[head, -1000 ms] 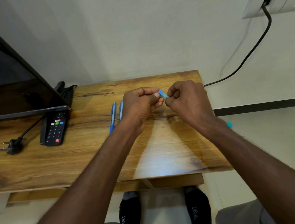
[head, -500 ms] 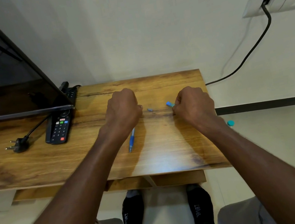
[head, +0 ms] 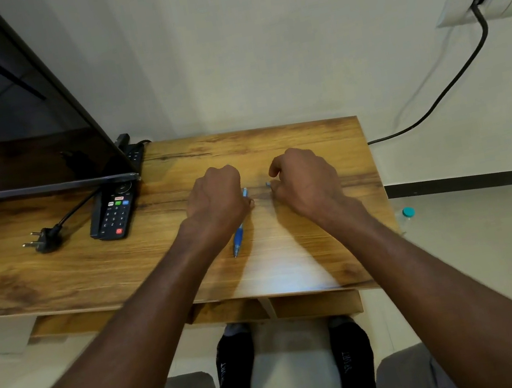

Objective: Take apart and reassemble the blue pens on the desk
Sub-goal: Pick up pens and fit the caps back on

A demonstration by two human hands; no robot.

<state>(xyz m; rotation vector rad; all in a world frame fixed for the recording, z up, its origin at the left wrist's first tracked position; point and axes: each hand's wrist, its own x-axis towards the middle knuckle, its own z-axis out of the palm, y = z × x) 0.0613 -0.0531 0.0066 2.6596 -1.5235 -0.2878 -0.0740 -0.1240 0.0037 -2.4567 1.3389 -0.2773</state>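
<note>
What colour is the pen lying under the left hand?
Blue, with a darker blue grip: the pen shows best in the head view, partly hidden by the left hand.

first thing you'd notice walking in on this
Two bare forearms reach in from the bottom, and the left hand and right hand sit curled side by side on the middle of the wooden desk. A blue pen pokes out from under the left hand, tip toward the near edge. At far left a dark screen leans over a black remote.
</note>
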